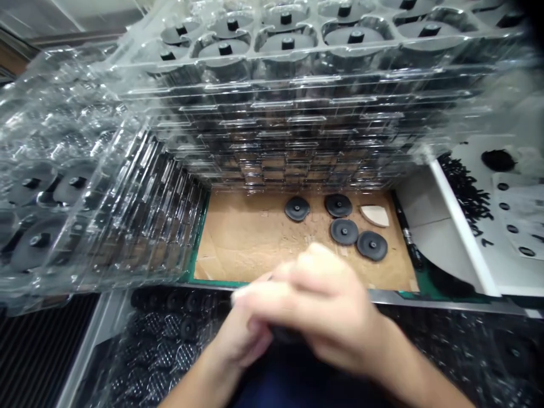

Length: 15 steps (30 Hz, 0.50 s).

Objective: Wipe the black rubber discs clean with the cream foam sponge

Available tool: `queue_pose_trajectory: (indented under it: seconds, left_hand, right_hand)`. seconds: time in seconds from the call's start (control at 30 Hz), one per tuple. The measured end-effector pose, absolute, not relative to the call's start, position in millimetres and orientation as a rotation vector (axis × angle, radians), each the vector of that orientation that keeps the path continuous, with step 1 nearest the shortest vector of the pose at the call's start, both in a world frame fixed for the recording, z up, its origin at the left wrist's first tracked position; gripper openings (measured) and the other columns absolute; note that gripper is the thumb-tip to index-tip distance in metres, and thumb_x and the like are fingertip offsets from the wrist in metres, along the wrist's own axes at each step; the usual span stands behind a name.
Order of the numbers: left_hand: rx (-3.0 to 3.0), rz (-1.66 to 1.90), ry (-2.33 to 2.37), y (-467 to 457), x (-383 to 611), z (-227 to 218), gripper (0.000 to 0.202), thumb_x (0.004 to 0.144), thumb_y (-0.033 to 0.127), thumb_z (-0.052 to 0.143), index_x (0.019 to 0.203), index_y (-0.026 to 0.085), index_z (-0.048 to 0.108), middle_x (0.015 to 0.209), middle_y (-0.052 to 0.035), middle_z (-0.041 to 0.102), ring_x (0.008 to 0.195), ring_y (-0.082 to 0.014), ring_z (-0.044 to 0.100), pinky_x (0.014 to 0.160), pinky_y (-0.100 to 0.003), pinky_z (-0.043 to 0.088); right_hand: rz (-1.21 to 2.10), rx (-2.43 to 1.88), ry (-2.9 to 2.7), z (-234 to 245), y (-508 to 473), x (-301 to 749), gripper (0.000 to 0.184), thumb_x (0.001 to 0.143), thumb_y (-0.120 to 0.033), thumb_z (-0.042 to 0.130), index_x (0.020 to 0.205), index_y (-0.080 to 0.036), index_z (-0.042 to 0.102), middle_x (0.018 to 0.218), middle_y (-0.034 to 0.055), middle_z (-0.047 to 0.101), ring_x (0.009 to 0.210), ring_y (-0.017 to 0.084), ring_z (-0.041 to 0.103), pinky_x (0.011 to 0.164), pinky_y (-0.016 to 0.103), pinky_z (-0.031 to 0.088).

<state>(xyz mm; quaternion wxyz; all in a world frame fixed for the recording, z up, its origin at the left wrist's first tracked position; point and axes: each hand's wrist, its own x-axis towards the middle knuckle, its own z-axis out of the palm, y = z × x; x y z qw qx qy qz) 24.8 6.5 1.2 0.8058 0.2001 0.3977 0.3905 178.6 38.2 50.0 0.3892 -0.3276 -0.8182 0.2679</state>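
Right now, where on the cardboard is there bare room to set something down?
On the cardboard, the left part looks mostly bare, between the left tray stack and four black discs. The right is crowded with those discs and a pale wedge.

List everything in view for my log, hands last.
Back tray stack: one, clear, top centre, dark parts in its top cells.
Left tray stack: one, clear, left.
Lower trays: count unclear, clear, bottom left and right.
Cardboard: one sheet, brown, centre.
Surface: one, green, under the cardboard.
Round parts: four, dark grey, on the cardboard.
Pale piece: one, cream, cardboard's right end.
Pen-like tool: one, black, right of the cardboard.
Partition: one, white, right.
Small parts: uncountable, black, far right.
Round patch: one, black, far right.
Spotted sheet: one, white, far right.
Item: one, dark, between the hands, mostly hidden.
Left hand: one, bare, lower centre.
Right hand: one, bare, touching left.
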Motion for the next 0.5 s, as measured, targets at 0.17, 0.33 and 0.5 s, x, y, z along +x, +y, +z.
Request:
queue_pose_trajectory:
  seconds: [0.17,0.33,0.5]
  left_hand:
    - [0.256,0.993,0.793,8,8,-8,0.063,0.048,0.043,0.085,0.106,0.026,0.068,0.113,-0.0051,0.069,0.094,-0.0231,0.067,0.084,-0.029,0.051]
    - [0.181,1.052,0.800,7,-4,-12,0.064,0.047,0.042,0.084,0.107,0.026,0.068,0.111,-0.0044,0.069,0.098,-0.0218,0.065,0.086,-0.028,0.051]
    - [0.190,1.042,0.801,8,0,-7,0.061,0.049,0.039,0.085,0.107,0.026,0.067,0.109,-0.0033,0.069,0.098,-0.0211,0.064,0.086,-0.027,0.050]
  right_hand:
    - [0.880,-1.413,-1.792,-19,39,188,0.023,0.091,-0.020,0.050,0.106,-0.024,0.067,0.092,0.0012,0.070,0.083,0.015,0.062,0.074,0.027,0.046]
    - [1.004,-1.463,-1.840,-75,7,176,0.020,0.087,-0.024,0.053,0.091,-0.023,0.073,0.076,0.0013,0.072,0.069,0.017,0.066,0.064,0.028,0.050]
    - [0.882,-1.568,-1.684,-22,12,164,0.023,0.090,-0.025,0.052,0.108,-0.020,0.066,0.096,0.0054,0.071,0.072,0.015,0.065,0.056,0.023,0.049]
